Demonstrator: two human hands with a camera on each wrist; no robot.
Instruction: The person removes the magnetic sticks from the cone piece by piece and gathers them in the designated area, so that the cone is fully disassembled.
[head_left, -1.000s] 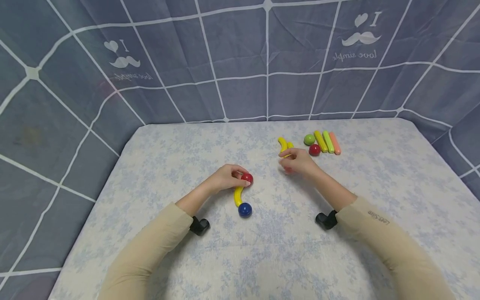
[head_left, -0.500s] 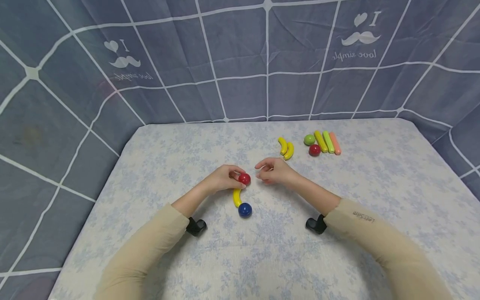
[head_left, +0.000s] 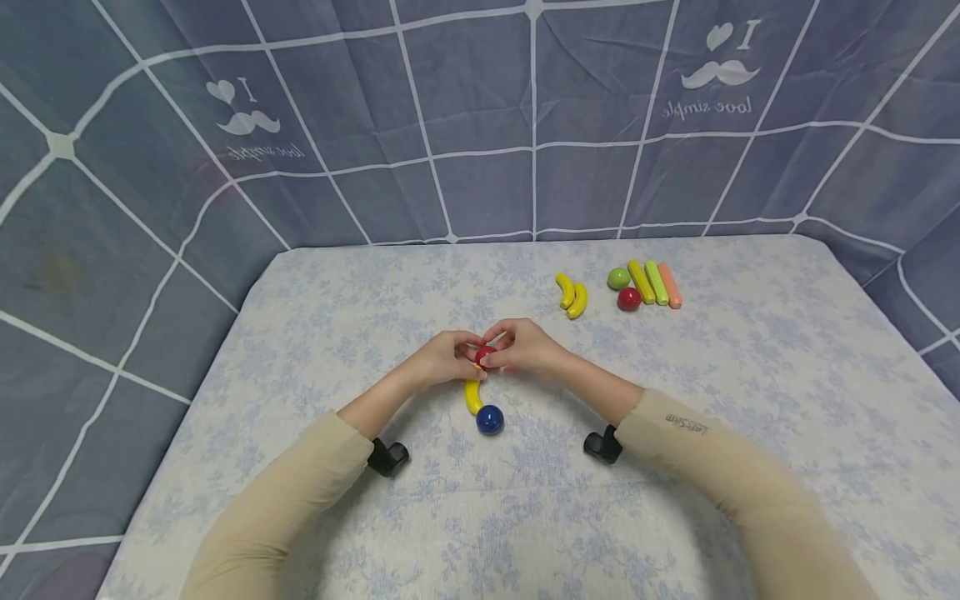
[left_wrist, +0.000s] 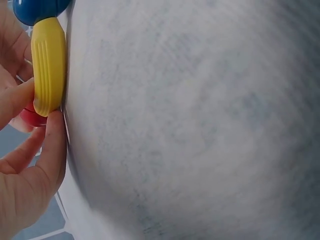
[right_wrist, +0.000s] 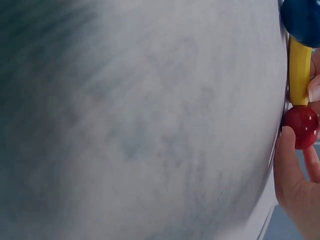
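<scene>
My right hand (head_left: 528, 346) pinches a glossy red ball (right_wrist: 301, 127) between thumb and fingertips. From the other side my left hand (head_left: 438, 360) grips the far end of a yellow curved stick (head_left: 472, 397), its fingers close around the red ball too. In the right wrist view one thumb lies on the stick (right_wrist: 299, 75) just above the ball. The near end of the stick meets a blue ball (head_left: 491, 420) resting on the table. Both sets of fingers hide much of the joint between stick and red ball.
Two yellow curved sticks (head_left: 576, 302) lie farther back on the table (head_left: 375, 292). Right of them are a green ball (head_left: 618, 278), another red ball (head_left: 629, 299), and yellow, lime and orange straight sticks (head_left: 670, 286). A grey-blue curtain (head_left: 480, 192) hangs behind.
My right hand has come left from beside the back yellow sticks to the red ball. My left hand, with the red ball and yellow stick, has shifted slightly left. The blue ball stays put.
</scene>
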